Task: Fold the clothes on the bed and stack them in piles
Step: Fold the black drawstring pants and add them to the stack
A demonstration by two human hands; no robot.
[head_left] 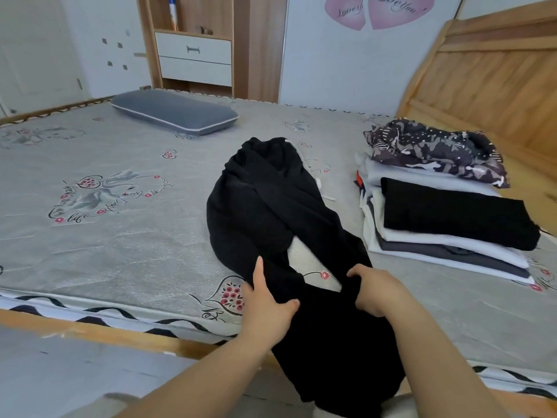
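Black trousers (271,206) lie crumpled mid-bed (120,251), their legs trailing over the near edge toward 6 o'clock. The left hand (268,300) and right hand (373,291) each grip a leg. A folded pile (446,233) sits at 3 o'clock.

Both hands (325,294) grip black trousers (271,206) on bed (120,251).
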